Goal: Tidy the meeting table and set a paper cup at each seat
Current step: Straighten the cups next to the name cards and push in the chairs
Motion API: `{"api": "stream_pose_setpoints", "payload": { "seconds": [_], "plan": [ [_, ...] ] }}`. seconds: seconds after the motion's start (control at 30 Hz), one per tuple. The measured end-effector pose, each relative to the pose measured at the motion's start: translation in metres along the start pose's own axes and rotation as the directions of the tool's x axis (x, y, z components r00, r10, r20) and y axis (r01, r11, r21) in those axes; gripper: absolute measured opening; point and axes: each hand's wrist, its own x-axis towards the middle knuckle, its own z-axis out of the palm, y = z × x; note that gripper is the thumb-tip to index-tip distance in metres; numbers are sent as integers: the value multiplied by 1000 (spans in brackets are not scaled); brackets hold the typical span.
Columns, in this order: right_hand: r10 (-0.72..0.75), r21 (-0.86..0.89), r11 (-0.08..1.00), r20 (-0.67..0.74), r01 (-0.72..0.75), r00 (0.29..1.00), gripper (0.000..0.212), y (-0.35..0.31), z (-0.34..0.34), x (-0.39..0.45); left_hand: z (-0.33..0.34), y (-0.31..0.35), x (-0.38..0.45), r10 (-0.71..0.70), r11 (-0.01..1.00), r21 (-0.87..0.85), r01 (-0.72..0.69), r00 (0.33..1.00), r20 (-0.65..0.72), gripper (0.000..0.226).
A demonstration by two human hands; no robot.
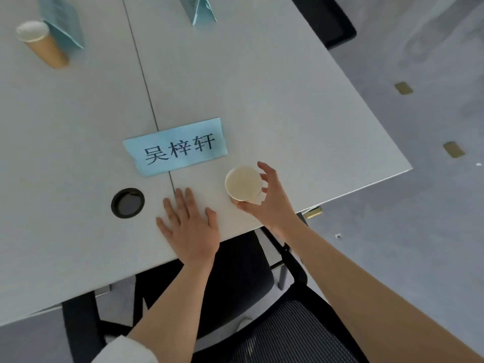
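blue name card point(175, 147) reads "吴梓轩"; the far cards' print seems too blurred.

Far card point(197, 9) cut by the top edge; right hand point(272, 203) hides the cup point(243, 186) base; print on left card point(62, 22) blurred

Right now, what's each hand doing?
Left hand: open, flat on the white table.
Right hand: holding the tan paper cup.

Light: soft, even, dim-cool daylight.
Shadows: faint on the bench point(262, 87).
Focus: slightly soft overall.
Edges: wide-angle bending.
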Motion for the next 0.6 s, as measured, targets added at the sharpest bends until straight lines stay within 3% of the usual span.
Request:
{"api": "stream_pose_setpoints", "payload": {
  "seconds": [0.13,0.47,0.6],
  "plan": [
    [-31,-3,1000,-5,31,1000,78,2,4,18,3,1,1,-5,997,72,6,1000,-12,71],
    [24,177,984,-186,10,982,73,-31,-17,98,4,1,2,-20,988,150,19,1000,7,74],
    [-32,129,990,-143,50,989,73,-38,-12,124,4,2,2,-15,989,144,15,1000,3,74]
  ]
}}
